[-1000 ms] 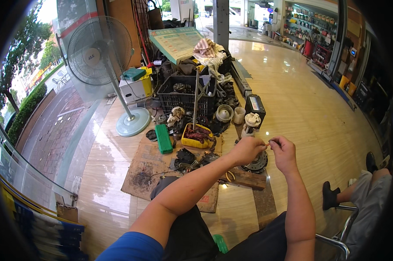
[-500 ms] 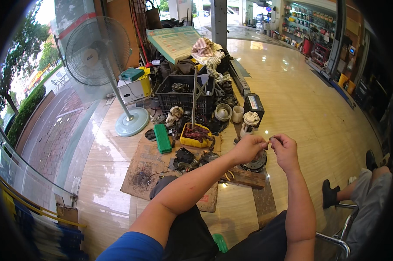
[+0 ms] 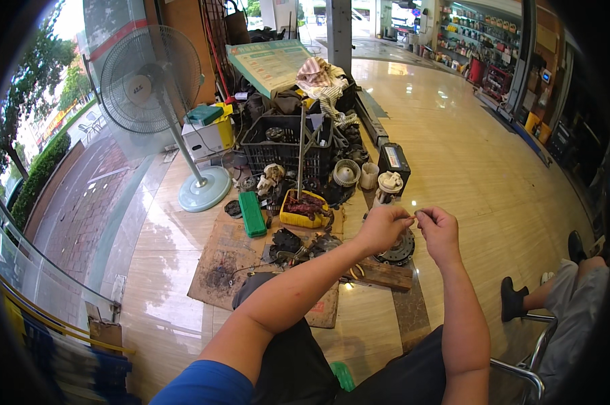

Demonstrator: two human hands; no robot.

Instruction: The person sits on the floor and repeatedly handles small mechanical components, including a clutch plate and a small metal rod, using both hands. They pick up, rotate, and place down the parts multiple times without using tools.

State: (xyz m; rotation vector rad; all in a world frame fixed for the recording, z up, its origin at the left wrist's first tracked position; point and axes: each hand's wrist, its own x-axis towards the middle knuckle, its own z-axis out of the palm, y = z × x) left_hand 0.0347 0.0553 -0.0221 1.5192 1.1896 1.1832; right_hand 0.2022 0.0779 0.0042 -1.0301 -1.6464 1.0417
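Observation:
My left hand (image 3: 384,228) reaches across to the right with its fingers pinched together. Close beside it, my right hand (image 3: 441,235) is raised with thumb and fingers closed too. Their fingertips almost meet around something too small to make out. Just beyond the hands stands a part with a pale round cap (image 3: 390,182), perhaps a fuel pump unit. Below them a dark round metal disc (image 3: 401,254) shows partly, next to a wooden block (image 3: 391,277). Pliers with yellow handles (image 3: 356,271) lie at the block's left end.
Left of my arms, oily cardboard (image 3: 214,266) bears dark parts, a green case (image 3: 252,214) and a yellow tub (image 3: 305,220). Behind are a black crate (image 3: 254,150), a car battery (image 3: 403,164) and a standing fan (image 3: 207,189). Another person's shoe (image 3: 512,301) is at the right.
Both hands have shifted only slightly, the right one a little leftward, and their fingertips stay close together. The surrounding things look unmoved.

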